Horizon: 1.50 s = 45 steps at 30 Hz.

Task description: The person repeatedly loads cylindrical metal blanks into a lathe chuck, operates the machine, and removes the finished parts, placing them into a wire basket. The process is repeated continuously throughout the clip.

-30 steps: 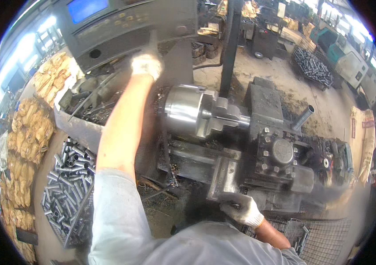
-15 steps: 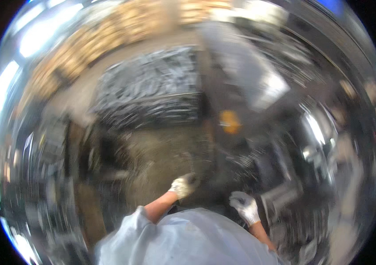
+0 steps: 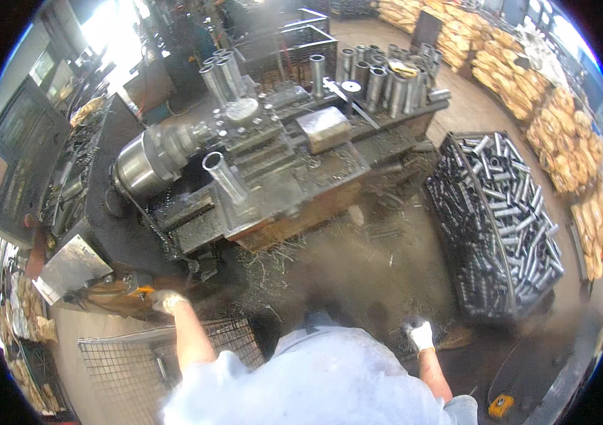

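Gloved left hand out near-left, just beside a yellow piece; right hand below the tube bin—can't tell either's grip!

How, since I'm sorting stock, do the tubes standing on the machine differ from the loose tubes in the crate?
The standing tubes are upright, mostly side by side; the loose tubes lie jumbled at many angles.
The standing tubes form a small cluster, while the loose tubes make a much larger heap.
Both look like hollow, greyish metal cylinders.
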Available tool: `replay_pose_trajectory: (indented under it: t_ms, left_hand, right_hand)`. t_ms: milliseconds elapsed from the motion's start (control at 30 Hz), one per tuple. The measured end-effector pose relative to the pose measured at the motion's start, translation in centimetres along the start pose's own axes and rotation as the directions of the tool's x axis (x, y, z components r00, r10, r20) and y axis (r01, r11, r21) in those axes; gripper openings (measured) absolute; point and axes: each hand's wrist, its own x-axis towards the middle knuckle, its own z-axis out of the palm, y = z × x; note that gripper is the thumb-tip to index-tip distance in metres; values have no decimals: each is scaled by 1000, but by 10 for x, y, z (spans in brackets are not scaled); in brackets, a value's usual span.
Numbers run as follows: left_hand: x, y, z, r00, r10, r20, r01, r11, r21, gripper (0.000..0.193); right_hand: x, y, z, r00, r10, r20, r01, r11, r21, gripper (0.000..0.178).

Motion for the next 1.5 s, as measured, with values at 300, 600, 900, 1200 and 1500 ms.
replay_pose_trajectory:
  t_ms: [300,600,900,1200,1500]
  left_hand:
    - [109,-25,-42,875,439,203,-481,833,274,61]
    - [-23,25,-29,789,130,600,-25,983,-181,39]
    - [-59,158,121,666,372,646,-676,668,312,90]
    - [-19,146,145,433,382,816,-765,634,109,74]
    - [-34,153,148,518,262,814,-686,696,213,69]
  right_hand:
    - [116,-20,10,956,-36,290,143,924,-355,41]
    - [220,-284,-45,741,-107,664,667,235,-707,31]
    - [113,-595,-49,-299,-599,743,860,-506,-62,28]
    - [116,-678,61,-755,-272,596,646,-466,605,38]
    - [302,-801,237,22,-389,921,973,218,69,50]
